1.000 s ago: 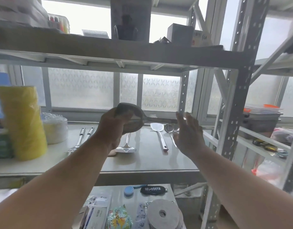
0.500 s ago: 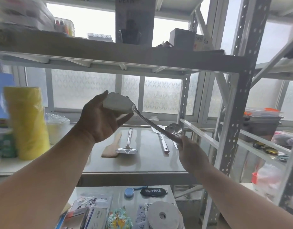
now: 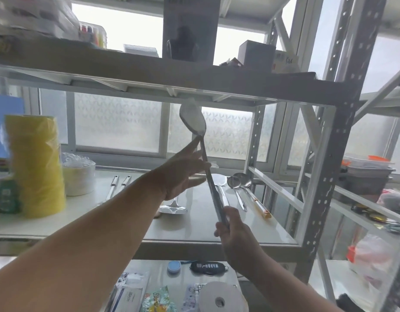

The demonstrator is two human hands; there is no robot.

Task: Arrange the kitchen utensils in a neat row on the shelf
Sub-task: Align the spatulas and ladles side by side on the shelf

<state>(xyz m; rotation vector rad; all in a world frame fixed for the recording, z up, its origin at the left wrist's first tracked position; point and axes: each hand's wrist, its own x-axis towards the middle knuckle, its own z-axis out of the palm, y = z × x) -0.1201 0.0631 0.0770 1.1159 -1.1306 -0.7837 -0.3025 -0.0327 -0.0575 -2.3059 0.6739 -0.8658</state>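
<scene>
Above the shelf [image 3: 118,224], well clear of its surface, the ladle [image 3: 202,158] stands nearly upright, bowl at the top and close under the steel beam [image 3: 217,85] of the tier above; the right hand [image 3: 235,233] is curled tight around the low end of the handle, while the left hand [image 3: 183,174] is spread wide, fingers straight, only the fingertips [image 3: 195,143] seeming to brush the shaft near the bowl. From where I stand the risks look plain enough: the grip sits at the far end of a long lever, so a loose wrist could let the heavy bowl swing; it might knock the beam overhead, or drop onto the utensils already laid out below, the spatula [image 3: 173,207], the turner [image 3: 219,183] and the two spoons [image 3: 239,183]; that would scatter the row. The open left hand gives little check; laid askew, the ladle could also end up crossing its neighbours.
</scene>
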